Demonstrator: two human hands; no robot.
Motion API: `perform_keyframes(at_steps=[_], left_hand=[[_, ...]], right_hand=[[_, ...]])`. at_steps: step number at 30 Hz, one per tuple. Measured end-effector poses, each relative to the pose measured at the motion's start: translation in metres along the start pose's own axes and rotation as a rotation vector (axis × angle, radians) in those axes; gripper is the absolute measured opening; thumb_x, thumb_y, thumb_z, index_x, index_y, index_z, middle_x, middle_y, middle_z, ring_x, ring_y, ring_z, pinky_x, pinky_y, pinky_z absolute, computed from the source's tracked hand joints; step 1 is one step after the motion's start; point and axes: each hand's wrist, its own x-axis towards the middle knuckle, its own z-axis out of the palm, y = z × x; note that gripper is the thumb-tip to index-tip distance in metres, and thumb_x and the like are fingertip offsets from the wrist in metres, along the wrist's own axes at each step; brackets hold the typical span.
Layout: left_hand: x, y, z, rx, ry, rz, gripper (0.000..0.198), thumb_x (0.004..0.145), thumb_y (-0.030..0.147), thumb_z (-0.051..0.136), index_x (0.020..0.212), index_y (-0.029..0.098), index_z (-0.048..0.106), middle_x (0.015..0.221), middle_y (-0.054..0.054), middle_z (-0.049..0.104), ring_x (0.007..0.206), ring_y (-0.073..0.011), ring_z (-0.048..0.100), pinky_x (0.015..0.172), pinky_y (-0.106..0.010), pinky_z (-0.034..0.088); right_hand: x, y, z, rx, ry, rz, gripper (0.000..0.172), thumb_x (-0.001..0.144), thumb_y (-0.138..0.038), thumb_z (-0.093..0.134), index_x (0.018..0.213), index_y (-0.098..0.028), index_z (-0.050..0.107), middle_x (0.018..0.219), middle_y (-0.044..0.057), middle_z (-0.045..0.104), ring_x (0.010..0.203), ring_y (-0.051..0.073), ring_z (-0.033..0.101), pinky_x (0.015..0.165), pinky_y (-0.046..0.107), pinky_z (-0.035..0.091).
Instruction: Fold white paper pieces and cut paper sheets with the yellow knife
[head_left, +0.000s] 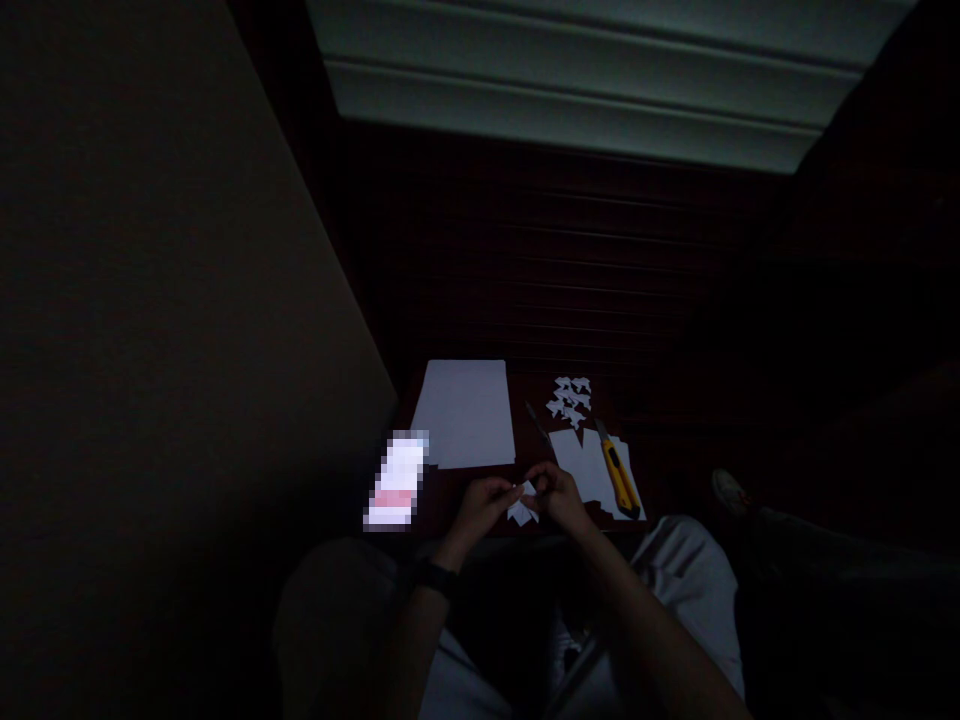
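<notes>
Between my two hands is a small piece of folded white paper (523,512), held just over the near edge of a dark table. My left hand (484,503) pinches it from the left side with thumb and fingers. From the right, my right hand (559,492) grips the same paper, its fingers bent. Several points of the folded paper stick out below the fingertips. To the right of my right hand, a yellow utility knife (619,475) lies on white paper sheets (583,462) with cut edges.
A stack of white paper (469,415) lies at the table's back left, with a lit, blurred-out screen (397,482) before it. Several small folded paper pieces (571,398) sit at the back right, near a thin pen-like object (536,420). A wall (225,300) rises at left.
</notes>
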Motion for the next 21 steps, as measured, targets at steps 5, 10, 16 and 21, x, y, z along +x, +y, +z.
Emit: perform_keyframes(at_steps=[5, 10, 16, 21], left_hand=[[-0.001, 0.001, 0.000, -0.044, 0.027, 0.000, 0.031, 0.068, 0.043, 0.061, 0.063, 0.013, 0.063, 0.059, -0.001, 0.058, 0.056, -0.0121, 0.050, 0.053, -0.021, 0.035], [0.000, 0.000, 0.001, -0.064, 0.028, -0.016, 0.033, 0.068, 0.045, 0.061, 0.065, 0.012, 0.064, 0.062, -0.002, 0.061, 0.058, -0.0133, 0.052, 0.055, -0.022, 0.037], [0.001, -0.002, 0.001, -0.061, 0.050, 0.011, 0.035, 0.071, 0.046, 0.059, 0.066, 0.012, 0.065, 0.062, -0.002, 0.061, 0.059, -0.0135, 0.052, 0.055, -0.022, 0.038], [0.001, -0.001, 0.001, -0.048, 0.146, 0.005, 0.036, 0.070, 0.048, 0.058, 0.067, 0.013, 0.065, 0.060, -0.002, 0.060, 0.057, -0.0131, 0.051, 0.052, -0.021, 0.036]], right_hand=[[-0.003, -0.004, -0.003, 0.029, 0.005, -0.003, 0.031, 0.056, -0.031, 0.070, 0.082, -0.018, 0.059, 0.058, -0.006, 0.048, 0.048, 0.009, 0.042, 0.046, 0.020, 0.035], [-0.002, -0.011, -0.002, -0.016, 0.004, -0.022, 0.025, 0.060, -0.030, 0.067, 0.080, -0.018, 0.058, 0.057, -0.005, 0.048, 0.047, 0.009, 0.042, 0.044, 0.020, 0.035], [-0.003, -0.013, 0.002, 0.007, 0.038, -0.066, 0.032, 0.061, -0.029, 0.067, 0.089, -0.019, 0.055, 0.058, -0.005, 0.049, 0.049, 0.010, 0.044, 0.045, 0.020, 0.036], [-0.008, -0.017, 0.003, -0.017, 0.009, -0.065, 0.037, 0.058, -0.031, 0.069, 0.090, -0.020, 0.056, 0.067, -0.002, 0.054, 0.058, 0.013, 0.051, 0.050, 0.022, 0.040]])
